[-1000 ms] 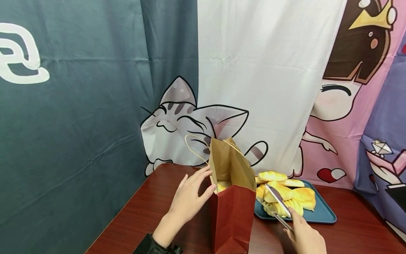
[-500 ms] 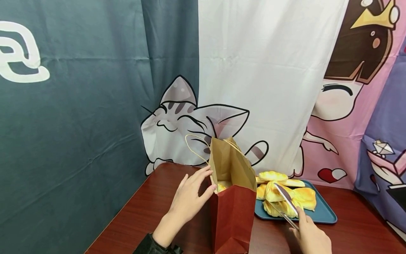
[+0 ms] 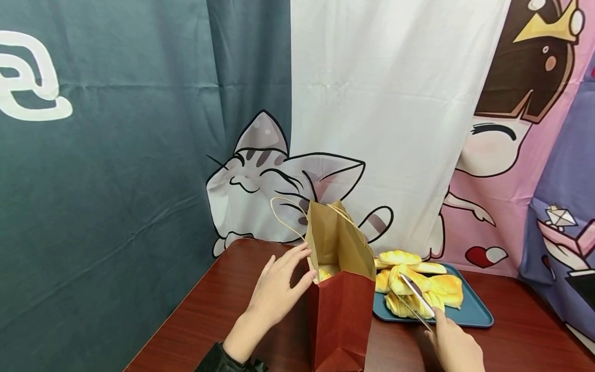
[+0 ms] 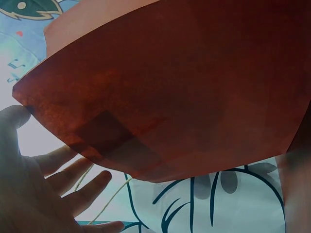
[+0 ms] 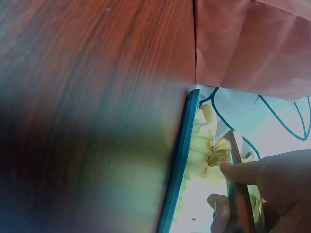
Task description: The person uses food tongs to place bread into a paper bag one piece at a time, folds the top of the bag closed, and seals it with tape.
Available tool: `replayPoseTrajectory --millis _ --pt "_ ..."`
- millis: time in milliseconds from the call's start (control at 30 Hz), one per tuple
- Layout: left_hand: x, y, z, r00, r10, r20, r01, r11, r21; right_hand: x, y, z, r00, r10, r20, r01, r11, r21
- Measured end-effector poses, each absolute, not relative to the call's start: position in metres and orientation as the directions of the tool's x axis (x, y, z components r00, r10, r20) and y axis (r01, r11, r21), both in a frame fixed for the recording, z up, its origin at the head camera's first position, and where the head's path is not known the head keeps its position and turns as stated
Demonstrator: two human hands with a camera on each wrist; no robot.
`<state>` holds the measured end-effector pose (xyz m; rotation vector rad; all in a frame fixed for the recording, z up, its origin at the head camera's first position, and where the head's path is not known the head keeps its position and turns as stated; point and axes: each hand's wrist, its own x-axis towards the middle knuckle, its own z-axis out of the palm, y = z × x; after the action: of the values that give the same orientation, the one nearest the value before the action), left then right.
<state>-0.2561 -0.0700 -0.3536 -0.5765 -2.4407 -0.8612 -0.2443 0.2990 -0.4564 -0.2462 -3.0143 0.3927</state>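
Note:
A red paper bag with a brown inside and thin cord handles stands upright, its mouth open. My left hand touches its left rim with spread, fairly straight fingers; in the left wrist view the fingers lie along the bag's edge. Something yellow, likely bread, shows inside the bag. My right hand holds metal tongs, their arms reaching either side of a bread roll. That roll rests on a twisted bread on the blue tray. The tong tips are partly hidden.
Several other breads, among them a flat golden one and a ridged one, share the tray. The reddish wooden table meets a printed curtain behind. The bag stands close to the tray's left end.
The right hand and tongs have shifted a little to the right, and the tong arms have come closer together. My left hand and the bag keep their places.

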Motion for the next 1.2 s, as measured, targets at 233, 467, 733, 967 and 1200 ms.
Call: replayPoseTrajectory --millis 233,467,733,967,1200 --pt "-0.256 -0.071 -0.353 -0.787 0.227 0.573 0.537 0.709 0.457 -0.245 0.302 -0.453 -0.982 0.187 0.016 0.176 0.948 -0.264" --pt "-0.256 -0.070 -0.353 -0.791 0.221 0.571 0.532 0.709 0.462 -0.241 0.308 -0.452 -0.982 0.185 0.031 0.170 0.950 -0.263" --pt "-0.256 -0.070 -0.353 -0.790 0.221 0.571 0.535 0.704 0.467 -0.234 0.313 -0.446 -0.987 0.151 0.049 0.134 0.959 -0.248" --pt "-0.256 -0.070 -0.353 -0.792 0.221 0.569 0.532 0.708 0.465 -0.231 0.318 -0.445 -0.987 0.154 0.049 0.137 0.957 -0.254" --pt "-0.256 -0.069 -0.354 -0.788 0.224 0.573 0.535 0.708 0.460 -0.225 0.320 -0.442 -0.985 0.159 0.073 0.134 0.954 -0.268"
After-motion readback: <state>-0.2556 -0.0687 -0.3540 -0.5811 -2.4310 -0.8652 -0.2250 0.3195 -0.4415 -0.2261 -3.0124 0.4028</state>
